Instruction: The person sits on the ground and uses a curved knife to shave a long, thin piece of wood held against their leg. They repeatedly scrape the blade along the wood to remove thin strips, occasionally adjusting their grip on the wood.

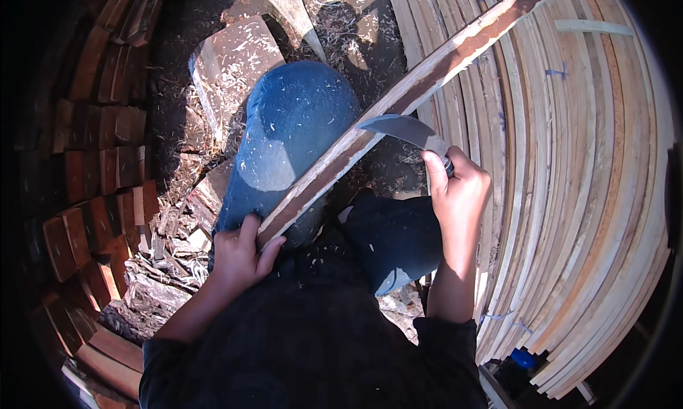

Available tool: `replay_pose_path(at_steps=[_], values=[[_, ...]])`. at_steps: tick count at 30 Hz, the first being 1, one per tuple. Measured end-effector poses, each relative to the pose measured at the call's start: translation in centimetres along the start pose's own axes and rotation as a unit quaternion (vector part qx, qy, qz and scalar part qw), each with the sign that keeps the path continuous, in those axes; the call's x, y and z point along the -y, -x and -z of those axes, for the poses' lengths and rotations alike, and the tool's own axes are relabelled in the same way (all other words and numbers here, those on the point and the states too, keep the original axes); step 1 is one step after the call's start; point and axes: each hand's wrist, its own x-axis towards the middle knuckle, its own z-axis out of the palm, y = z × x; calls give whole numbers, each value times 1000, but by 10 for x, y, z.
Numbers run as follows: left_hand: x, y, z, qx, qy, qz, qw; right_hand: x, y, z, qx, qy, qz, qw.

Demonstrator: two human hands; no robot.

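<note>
A seated person, seen from above, holds a long, narrow wooden strip (324, 175), pale along its edges with a rough reddish-brown face, and a knife with a broad, curved grey metal blade (405, 129). The strip slants from the person's lap to the upper right, passing over a bent knee in dusty blue denim (295, 117).

The left hand (240, 251) pinches the strip's near end, thumb on one side and fingers on the other, beside the thigh. The right hand (459, 185) is curled around the knife's dark handle (448, 165), thumb stretched up along it near the base of the blade. The blade points left, its tip end lying across the middle of the strip; whether the edge bites into the wood cannot be told.

On the right, a large stack of long, pale, thin wooden slats (562, 160) curves in the wide lens, with bits of thin purple-blue tie (557, 72) among them. On the left, shadowed reddish-brown wooden blocks (85, 231) are piled in rows. Beyond the knee, a wide, flat piece of wood (238, 60), sprinkled with shavings, lies on the dark, littered ground (171, 145).
</note>
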Motion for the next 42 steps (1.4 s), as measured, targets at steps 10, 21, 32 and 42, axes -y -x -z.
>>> replay_pose_path(at_steps=[10, 21, 32, 42], values=[[-4, 8, 1, -14, -29, 12, 999, -156, -23, 47, -275, -157, -408, 856], [-2, -3, 6, 0, 30, 15, 999, -96, 102, -21, -115, -374, -374, 841], [37, 44, 33, 52, 78, 70, 993, -2, 60, -32, 74, -605, -203, 766], [4, 16, 58, 65, -79, 11, 995, 37, 34, -44, 14, -593, -213, 777]])
